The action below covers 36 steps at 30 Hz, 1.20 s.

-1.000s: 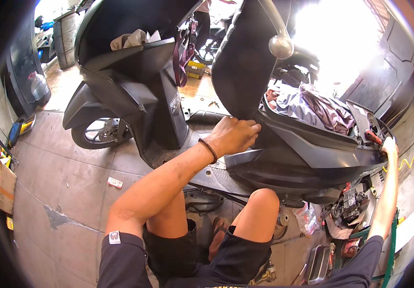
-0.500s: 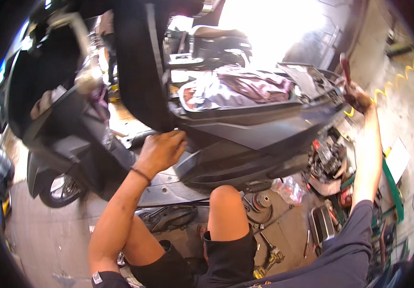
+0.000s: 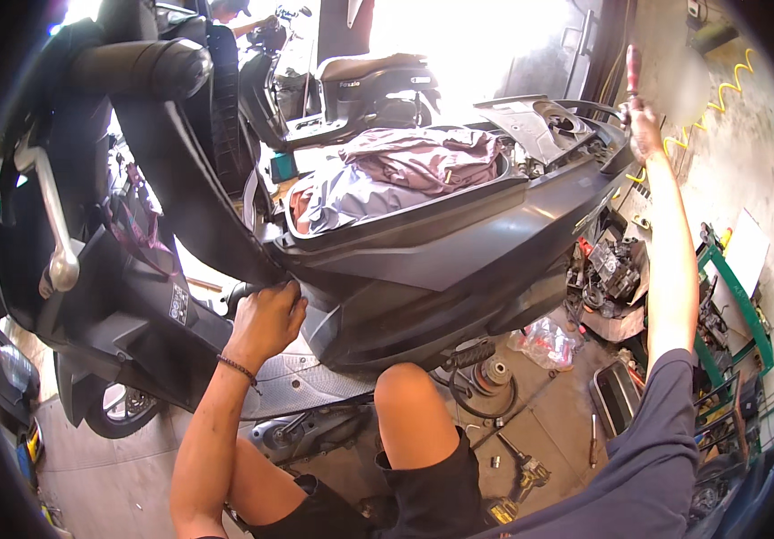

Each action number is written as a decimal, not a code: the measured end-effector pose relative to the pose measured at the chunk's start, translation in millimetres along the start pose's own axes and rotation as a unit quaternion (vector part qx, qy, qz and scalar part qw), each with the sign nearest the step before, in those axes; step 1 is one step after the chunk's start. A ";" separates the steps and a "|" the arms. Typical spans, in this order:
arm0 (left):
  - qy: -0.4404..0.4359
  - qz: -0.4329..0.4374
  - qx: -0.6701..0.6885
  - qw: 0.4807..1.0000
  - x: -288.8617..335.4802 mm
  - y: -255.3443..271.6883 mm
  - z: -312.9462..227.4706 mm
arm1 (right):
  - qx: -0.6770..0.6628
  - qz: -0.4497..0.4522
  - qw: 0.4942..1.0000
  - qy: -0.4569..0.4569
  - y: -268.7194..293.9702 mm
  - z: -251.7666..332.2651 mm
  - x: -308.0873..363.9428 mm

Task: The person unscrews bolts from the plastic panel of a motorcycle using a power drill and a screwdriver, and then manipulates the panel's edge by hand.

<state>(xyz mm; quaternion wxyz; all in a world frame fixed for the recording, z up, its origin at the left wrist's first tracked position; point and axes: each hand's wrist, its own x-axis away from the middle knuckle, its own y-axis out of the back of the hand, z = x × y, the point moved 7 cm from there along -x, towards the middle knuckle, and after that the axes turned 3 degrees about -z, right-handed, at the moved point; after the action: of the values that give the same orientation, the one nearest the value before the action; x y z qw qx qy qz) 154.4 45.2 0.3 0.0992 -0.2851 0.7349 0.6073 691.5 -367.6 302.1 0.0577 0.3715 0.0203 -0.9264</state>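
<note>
A dark grey scooter stands before me, its black seat tipped up and its side body panel facing me. At the panel's front lower corner, below the seat hinge, my left hand is closed, its fingers curled over the edge. My right hand is raised beside the scooter's tail, wrapped round a red-handled screwdriver with the handle pointing up. Bundled cloth fills the open under-seat compartment. A grey cover piece rests at the rear.
A cordless power tool, a second screwdriver and a round metal part lie on the floor. Greasy engine parts and a green frame stand at the right. Another scooter and a person are behind.
My view has shifted, showing more of the scooter's front. My right hand has risen a little by the tail, the screwdriver now more upright. My left hand stays at the panel's corner.
</note>
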 end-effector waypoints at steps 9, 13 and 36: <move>0.054 0.119 -0.070 0.989 14.6 -29.4 77.9 | 0.163 0.006 0.979 0.124 -3.5 -37.1 12.0; 0.071 0.112 -0.066 0.989 8.2 -37.0 80.9 | 0.227 0.019 0.966 0.120 0.8 -36.9 2.8; 0.046 0.126 -0.091 0.987 19.4 -23.3 67.2 | 0.219 -0.026 0.963 0.152 -10.1 -28.3 16.7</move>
<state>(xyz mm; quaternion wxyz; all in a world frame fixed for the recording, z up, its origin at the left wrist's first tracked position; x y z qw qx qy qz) 137.6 100.9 -45.1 -0.0386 -0.2256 0.7106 0.6654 697.7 -356.9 270.0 -0.0532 0.5109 -0.1646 -0.8420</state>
